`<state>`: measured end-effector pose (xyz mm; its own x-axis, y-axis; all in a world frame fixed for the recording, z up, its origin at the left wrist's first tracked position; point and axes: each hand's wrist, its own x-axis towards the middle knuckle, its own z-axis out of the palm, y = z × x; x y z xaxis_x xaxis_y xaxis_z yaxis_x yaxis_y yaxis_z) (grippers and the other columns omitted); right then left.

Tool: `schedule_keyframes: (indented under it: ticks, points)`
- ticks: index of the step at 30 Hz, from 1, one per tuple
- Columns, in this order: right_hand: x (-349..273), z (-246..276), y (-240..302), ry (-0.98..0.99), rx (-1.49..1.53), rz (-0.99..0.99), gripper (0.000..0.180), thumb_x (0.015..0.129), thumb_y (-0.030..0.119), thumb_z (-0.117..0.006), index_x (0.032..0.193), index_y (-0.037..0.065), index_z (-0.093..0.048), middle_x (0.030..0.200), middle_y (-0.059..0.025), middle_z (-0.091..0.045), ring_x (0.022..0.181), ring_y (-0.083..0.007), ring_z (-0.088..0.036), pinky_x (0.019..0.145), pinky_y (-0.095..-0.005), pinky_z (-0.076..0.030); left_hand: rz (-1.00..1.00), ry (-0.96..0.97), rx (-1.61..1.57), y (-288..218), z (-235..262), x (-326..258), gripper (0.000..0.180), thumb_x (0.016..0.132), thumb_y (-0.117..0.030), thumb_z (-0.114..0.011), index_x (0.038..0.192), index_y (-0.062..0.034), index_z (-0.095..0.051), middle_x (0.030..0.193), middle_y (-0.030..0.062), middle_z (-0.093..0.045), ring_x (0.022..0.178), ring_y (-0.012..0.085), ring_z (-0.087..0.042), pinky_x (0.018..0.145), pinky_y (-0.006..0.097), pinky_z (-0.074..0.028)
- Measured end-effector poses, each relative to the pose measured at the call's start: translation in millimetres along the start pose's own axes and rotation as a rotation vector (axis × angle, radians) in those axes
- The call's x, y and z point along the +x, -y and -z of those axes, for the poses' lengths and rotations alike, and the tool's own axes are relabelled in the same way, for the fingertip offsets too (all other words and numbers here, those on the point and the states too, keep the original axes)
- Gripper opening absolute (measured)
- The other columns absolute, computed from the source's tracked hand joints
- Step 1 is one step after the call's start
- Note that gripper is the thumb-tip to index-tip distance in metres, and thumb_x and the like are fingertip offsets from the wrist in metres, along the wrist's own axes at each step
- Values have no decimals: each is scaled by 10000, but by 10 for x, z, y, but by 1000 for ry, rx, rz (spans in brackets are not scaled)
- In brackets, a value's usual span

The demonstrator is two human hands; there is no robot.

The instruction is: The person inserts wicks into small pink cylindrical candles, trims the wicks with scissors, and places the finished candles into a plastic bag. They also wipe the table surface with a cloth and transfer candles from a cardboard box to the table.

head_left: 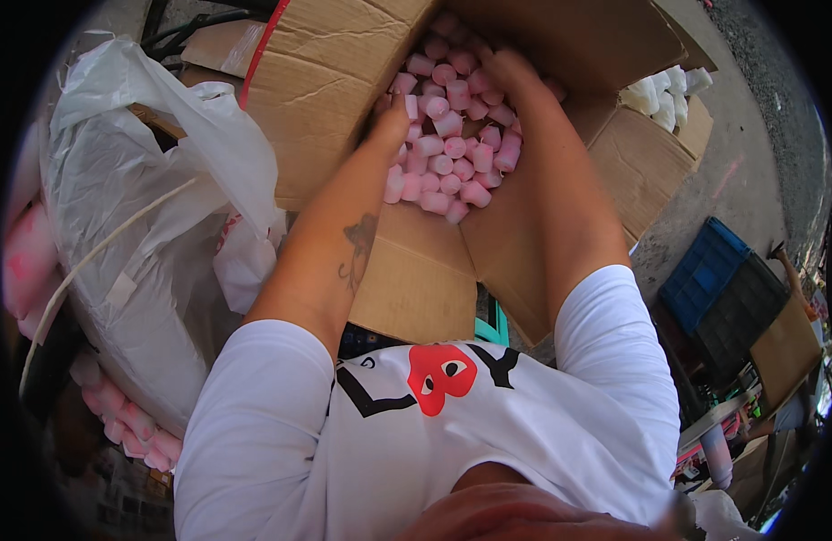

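Note:
Both my arms reach down into a large cardboard box that holds a heap of short pink candle-like cylinders; a few show a thin wick-like thread. My left hand is at the heap's left edge, close against the box wall, its thumb beside some cylinders and its other fingers hidden. At the far right side of the heap, my right hand touches the cylinders with its thumb stretched out; most of its fingers are out of sight. I cannot make out anything held in either hand.
A large translucent plastic bag bulges at the left, near bundles of pink cylinders. White wrapped pieces lie in a carton by the right flap. Blue and black crates stand farther right. The box's near flaps spread toward me.

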<state>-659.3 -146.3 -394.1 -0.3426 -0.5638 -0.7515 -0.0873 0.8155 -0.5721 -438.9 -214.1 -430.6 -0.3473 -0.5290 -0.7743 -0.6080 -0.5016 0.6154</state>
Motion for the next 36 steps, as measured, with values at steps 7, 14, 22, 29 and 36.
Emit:
schedule_keyframes:
  ticks: [7,14,22,29,36]
  points:
    - [404,-233,-202,141,270,-241,578,863,609,-495,1147,126,-636,1026,-107,-631,923,-246,-555,744,-427,-475,133,181,-135,-308,143,-421,794,863,-711,-392,1490,-271,-183,1501,59,-281,1348,273,-285,1052,525,-258]
    - [272,-121,-223,314,187,-373,761,761,773,-500,1270,212,-575,1226,-111,-555,1092,-277,-511,898,-461,-425,225,258,-259,-142,146,-226,803,821,-742,-444,1460,-300,-240,1471,27,-318,1274,278,-368,904,527,-407]
    - [144,-252,-265,279,528,-258,1038,647,721,-687,1480,269,-263,1440,-147,-407,1386,-368,-215,946,-694,-322,196,218,-288,-288,33,-400,841,789,-781,-436,1460,-317,-231,1517,50,-236,1332,338,-306,903,629,-379]
    - [113,-430,-155,190,453,-114,958,719,704,-641,1467,222,-287,1474,-190,-322,1328,-463,-273,1010,-699,-194,255,258,-323,-69,112,-165,869,783,-791,-424,1465,-284,-238,1514,68,-249,1344,344,-288,972,637,-301]
    - [466,-557,-369,232,498,-183,955,736,757,-552,1466,204,-282,1477,-189,-316,1348,-403,-279,1020,-674,-222,223,224,-383,-408,13,-511,896,770,-796,-449,1449,-232,-296,1490,90,-301,1323,335,-332,1020,623,-256]
